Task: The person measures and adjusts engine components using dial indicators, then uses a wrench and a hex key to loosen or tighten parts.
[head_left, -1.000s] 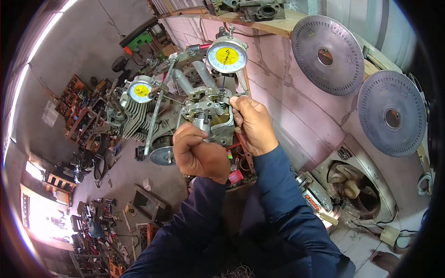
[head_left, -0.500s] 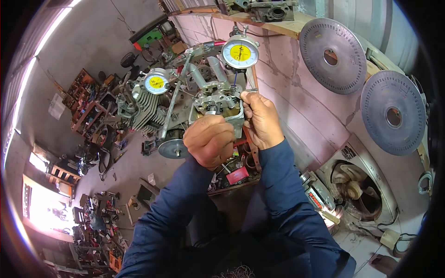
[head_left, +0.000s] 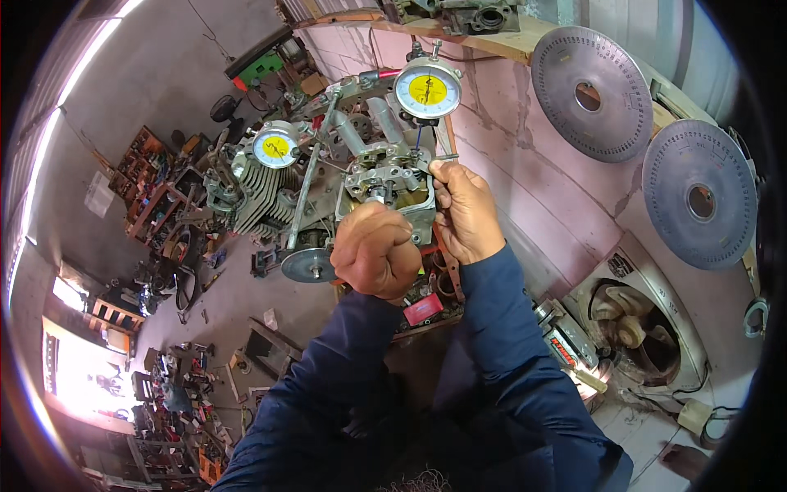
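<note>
A cylinder head (head_left: 392, 174) with a metal camshaft assembly stands in front of me. My left hand (head_left: 377, 252) is closed in a fist just below it, around a tool whose bright metal socket end (head_left: 379, 193) points at the assembly; its handle is hidden in the fist. My right hand (head_left: 467, 211) pinches a thin metal piece (head_left: 443, 157) at the head's right edge; fingers hide most of it. Above the head is a dial gauge (head_left: 427, 90) with a yellow centre, its blue stem running down toward the assembly. A second dial gauge (head_left: 275, 146) sits to the left.
A slanted metal rod (head_left: 305, 193) and a round metal disc (head_left: 308, 266) are left of the head. Two large degree discs (head_left: 566, 107) hang at the right wall. A red box (head_left: 423, 308) lies in the tray below. A finned cylinder (head_left: 256, 190) is further left.
My left hand has shifted slightly right and down, showing more of the bright socket end. My right hand keeps its pinch at the head's edge. The whole view has moved a little.
</note>
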The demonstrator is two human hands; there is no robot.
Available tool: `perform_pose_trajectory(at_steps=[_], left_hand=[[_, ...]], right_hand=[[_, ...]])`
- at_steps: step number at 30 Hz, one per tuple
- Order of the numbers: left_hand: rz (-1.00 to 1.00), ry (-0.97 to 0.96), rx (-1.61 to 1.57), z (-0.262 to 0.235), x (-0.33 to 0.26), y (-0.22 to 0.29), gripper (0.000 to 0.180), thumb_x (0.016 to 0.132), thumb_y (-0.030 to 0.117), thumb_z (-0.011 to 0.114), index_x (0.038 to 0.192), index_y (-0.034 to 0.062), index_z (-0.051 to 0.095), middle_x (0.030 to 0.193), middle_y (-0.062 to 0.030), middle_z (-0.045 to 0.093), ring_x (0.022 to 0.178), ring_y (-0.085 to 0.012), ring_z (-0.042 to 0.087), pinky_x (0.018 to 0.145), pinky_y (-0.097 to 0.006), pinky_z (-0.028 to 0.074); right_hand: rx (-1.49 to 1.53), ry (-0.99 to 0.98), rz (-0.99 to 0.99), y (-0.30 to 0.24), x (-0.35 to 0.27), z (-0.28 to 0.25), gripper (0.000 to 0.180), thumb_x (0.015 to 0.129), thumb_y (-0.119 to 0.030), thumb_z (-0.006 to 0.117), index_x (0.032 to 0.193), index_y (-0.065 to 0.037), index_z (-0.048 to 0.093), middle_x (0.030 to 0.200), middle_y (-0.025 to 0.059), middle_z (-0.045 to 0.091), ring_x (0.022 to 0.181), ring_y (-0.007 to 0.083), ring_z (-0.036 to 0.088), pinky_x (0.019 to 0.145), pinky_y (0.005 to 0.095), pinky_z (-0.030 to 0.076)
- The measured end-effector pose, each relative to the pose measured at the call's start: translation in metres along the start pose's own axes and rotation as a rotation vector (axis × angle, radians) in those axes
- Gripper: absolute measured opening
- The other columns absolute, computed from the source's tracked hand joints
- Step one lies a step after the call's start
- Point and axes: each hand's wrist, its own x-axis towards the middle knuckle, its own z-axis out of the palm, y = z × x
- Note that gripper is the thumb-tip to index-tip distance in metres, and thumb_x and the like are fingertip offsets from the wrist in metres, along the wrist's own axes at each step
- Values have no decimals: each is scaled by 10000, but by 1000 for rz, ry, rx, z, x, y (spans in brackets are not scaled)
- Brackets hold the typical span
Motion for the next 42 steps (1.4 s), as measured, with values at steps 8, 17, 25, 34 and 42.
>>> perform_pose_trajectory(at_steps=[8, 17, 25, 34, 42], left_hand=[[135, -91, -35, -5, 7, -8, 136, 729, -65, 550, 704, 67, 577, 652, -71, 636, 620, -245, 636, 662, -363, 541], [331, -519, -244, -21, 27, -29, 135, 781, 63, 673, 857, -45, 701, 827, -161, 710, 760, -307, 687, 756, -390, 562], [301, -587, -215, -25, 23, -41, 238, 731, -196, 582, 872, -54, 711, 852, -153, 727, 784, -270, 710, 788, -340, 573], [245, -701, -194, -51, 40, 2, 210, 847, -167, 544, 955, -36, 668, 1030, -160, 743, 995, -281, 704, 950, -373, 541], [-128, -881, -323, -148, -78, 81, 161, 744, -151, 556, 771, 0, 604, 924, -160, 745, 883, -330, 707, 839, -409, 562]], right_hand=[[-55, -63, -34, -4, -1, 0, 204, 996, -286, 650, 904, -104, 638, 696, -73, 476, 522, 21, 363, 435, 203, 259], [-889, 641, -857, 89, -149, -117, 144, 978, -114, 657, 1066, 0, 646, 834, 103, 665, 707, 173, 632, 638, 307, 494], [-1342, 623, 862, 225, -424, -301, 309, 935, -234, 603, 1118, -16, 725, 1090, 250, 718, 1031, 422, 694, 894, 490, 550], [-1743, 559, 682, 300, -398, -398, 305, 980, -121, 468, 1115, -7, 717, 1142, 214, 719, 992, 394, 723, 861, 506, 580], [-1916, 494, 785, 345, -333, -436, 301, 974, -133, 487, 1115, -13, 725, 1185, 188, 722, 1061, 358, 710, 850, 469, 590]])
